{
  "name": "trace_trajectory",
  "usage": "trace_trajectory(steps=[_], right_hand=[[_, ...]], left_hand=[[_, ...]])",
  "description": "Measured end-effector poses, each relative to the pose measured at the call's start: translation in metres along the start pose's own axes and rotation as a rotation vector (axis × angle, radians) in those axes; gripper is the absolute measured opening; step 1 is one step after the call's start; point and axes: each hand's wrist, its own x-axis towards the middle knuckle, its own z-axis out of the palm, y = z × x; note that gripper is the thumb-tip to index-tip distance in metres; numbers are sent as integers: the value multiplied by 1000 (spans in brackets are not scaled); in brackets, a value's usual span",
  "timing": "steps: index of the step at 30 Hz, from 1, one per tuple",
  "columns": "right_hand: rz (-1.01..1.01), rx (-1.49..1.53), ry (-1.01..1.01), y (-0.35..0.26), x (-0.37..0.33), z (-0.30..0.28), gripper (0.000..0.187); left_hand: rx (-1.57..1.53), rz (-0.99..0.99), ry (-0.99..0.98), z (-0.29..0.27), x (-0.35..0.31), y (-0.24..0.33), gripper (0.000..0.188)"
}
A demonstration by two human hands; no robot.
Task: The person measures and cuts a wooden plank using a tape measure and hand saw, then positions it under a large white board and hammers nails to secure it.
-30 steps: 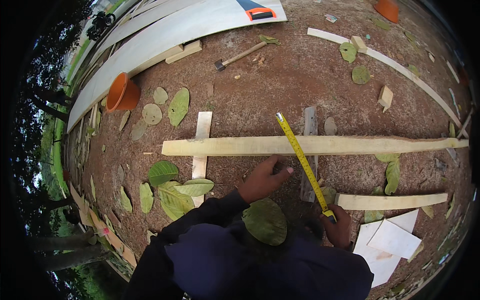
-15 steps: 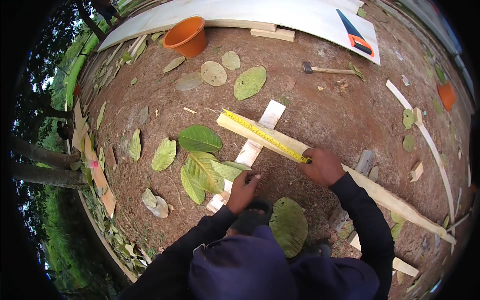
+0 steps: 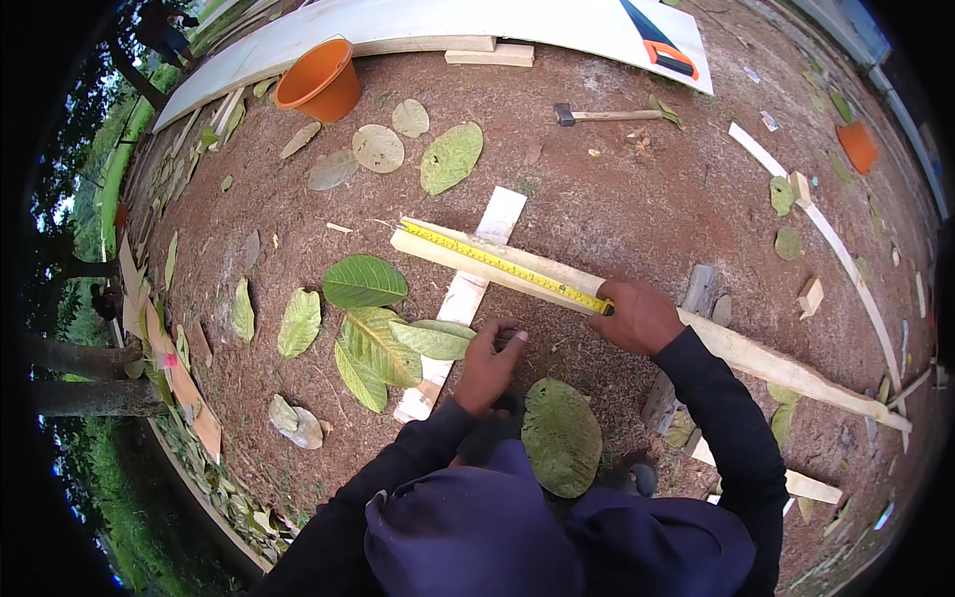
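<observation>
My right hand is closed around the case end of a yellow tape measure. The drawn-out blade lies along a long pale wooden beam, reaching to the beam's far left end. Most of the case is hidden by my fingers. Nearer to me, my left hand is held above the ground, its fingers loosely curled and thumb apart, with nothing visible in it. Beside it are broad green leaves and a whitish board that passes beneath the beam.
A large white sheet at the back carries a handsaw. Near it are an orange bucket and a hatchet. Another orange bucket and a wood block lie at right. Someone else's legs show at far left.
My right hand has slid rightward along the beam, and more yellow blade shows. My left hand remains near the leaves, its fingers shifted slightly. The whole view has moved a little.
</observation>
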Motion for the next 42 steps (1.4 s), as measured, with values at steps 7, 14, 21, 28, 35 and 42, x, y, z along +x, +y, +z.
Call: trace_trajectory(steps=[7,14,21,28,35,42], right_hand=[[124,20,117,93,-98,-6,44],[73,-23,365,181,-148,7,24],[83,-29,514,191,-153,23,15],[117,-37,554,195,-152,30,15],[130,-52,536,192,-151,24,15],[143,-46,559,195,-152,28,15]], left_hand=[[144,240,52,-9,27,12,30],[639,701,84,13,59,24,22],[699,843,35,39,80,9,22],[760,860,64,56,80,7,22],[764,924,-60,88,83,9,18],[759,976,-210,137,78,15,17]])
